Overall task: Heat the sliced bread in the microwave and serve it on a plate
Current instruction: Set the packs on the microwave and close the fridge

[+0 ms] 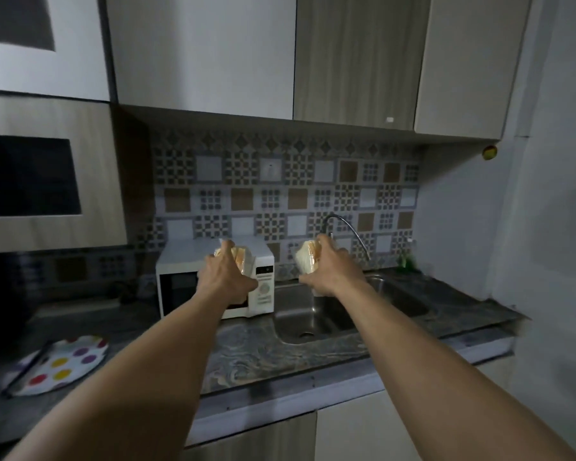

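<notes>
Fingers [226,251] of the left hand [228,272] curl round a stack of pale sliced bread with tan crusts [239,257], which shows just past the knuckles. The right hand [333,266] grips a second stack of sliced bread [305,261], its fingers wrapped over the top and its thumb underneath.

Grey and wood-grain wall cabinets [200,51] hang over a patterned tile backsplash [280,194]. Below runs a dark marbled countertop [246,354] with a stainless steel sink [300,324] set into it. The right hand's bread hangs above that sink. A white boxy microwave [263,294] stands left of the sink, behind the left hand and its bread. A round white plate with coloured dots [64,364] lies at the counter's left end, well apart from both stacks. A curved metal faucet [346,224] rises behind the right hand.
</notes>
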